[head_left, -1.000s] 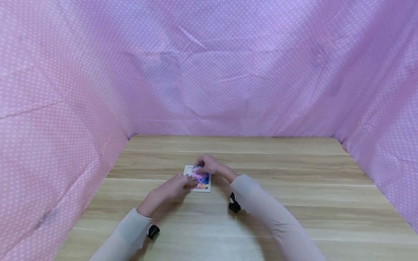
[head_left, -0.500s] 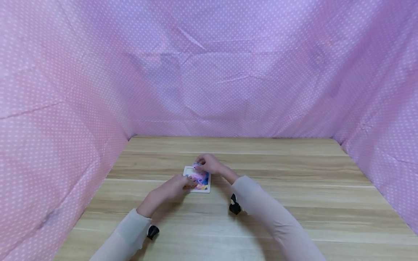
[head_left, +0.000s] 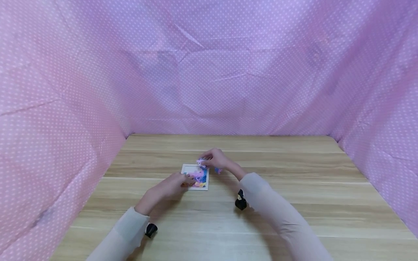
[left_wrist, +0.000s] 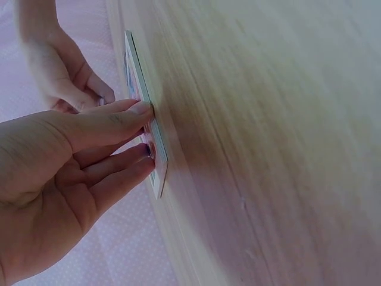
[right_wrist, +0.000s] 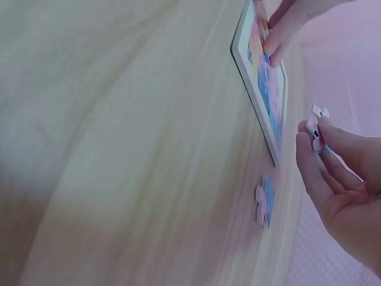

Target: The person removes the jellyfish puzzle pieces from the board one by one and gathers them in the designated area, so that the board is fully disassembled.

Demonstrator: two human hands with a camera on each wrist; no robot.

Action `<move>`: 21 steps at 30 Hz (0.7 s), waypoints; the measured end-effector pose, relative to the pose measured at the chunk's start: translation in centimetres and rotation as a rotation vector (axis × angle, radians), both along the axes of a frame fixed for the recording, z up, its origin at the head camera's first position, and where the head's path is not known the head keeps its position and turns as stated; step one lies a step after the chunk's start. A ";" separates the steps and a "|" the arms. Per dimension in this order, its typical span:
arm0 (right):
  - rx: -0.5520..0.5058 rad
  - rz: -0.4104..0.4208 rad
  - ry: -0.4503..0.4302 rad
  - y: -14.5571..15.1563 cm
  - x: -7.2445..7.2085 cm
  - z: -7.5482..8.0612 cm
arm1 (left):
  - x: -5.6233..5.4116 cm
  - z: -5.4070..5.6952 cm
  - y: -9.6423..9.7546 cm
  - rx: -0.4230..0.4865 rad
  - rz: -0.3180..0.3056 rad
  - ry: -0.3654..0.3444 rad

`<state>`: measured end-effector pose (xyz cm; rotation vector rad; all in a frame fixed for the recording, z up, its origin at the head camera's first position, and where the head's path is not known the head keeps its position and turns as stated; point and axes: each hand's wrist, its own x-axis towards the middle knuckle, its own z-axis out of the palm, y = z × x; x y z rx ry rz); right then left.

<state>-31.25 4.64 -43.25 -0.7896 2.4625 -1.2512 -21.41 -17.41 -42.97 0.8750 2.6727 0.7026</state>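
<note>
A small jigsaw puzzle in a white frame lies flat on the table, showing a pink and blue picture with yellow near the bottom. My left hand rests on its lower left part; in the left wrist view the thumb touches the frame's edge and the fingertips press the picture. Just above the puzzle's upper right corner, my right hand pinches a pink and white puzzle piece between thumb and fingers, apart from the puzzle. A second, blue and pink puzzle piece lies on the table beside the frame, partly below my right wrist.
The wooden table extends around the puzzle. Pink dotted cloth hangs behind it and along both sides. A black wrist mount sits under the right sleeve, and another black mount under the left.
My right hand has moved up and to the right, carrying the pink puzzle piece off the puzzle's top. The piece on the table now shows below it. My left hand stays on the puzzle.
</note>
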 end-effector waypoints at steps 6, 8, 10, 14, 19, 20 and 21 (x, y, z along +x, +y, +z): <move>0.016 0.012 -0.009 1.4 0.3 0.1 | 0.0 0.0 -0.1 0.005 -0.021 0.005; -0.010 -0.001 -0.026 1.9 0.4 0.1 | 0.0 -0.1 -0.1 0.008 -0.020 0.002; -0.046 -0.020 -0.048 2.3 0.5 0.2 | 0.0 -0.1 -0.2 0.007 -0.011 -0.003; -0.110 -0.051 -0.051 3.4 0.4 0.1 | 0.1 -0.2 -0.2 0.004 0.010 -0.014; -0.107 -0.021 0.088 5.5 -0.5 -0.8 | 0.1 -0.2 -0.1 0.014 0.018 -0.018; -0.092 -0.023 0.106 5.9 -0.5 -0.8 | 0.1 -0.2 -0.1 0.018 0.022 -0.020; -0.076 -0.032 0.117 6.1 -0.6 -0.8 | 0.1 -0.2 0.0 0.020 0.021 -0.019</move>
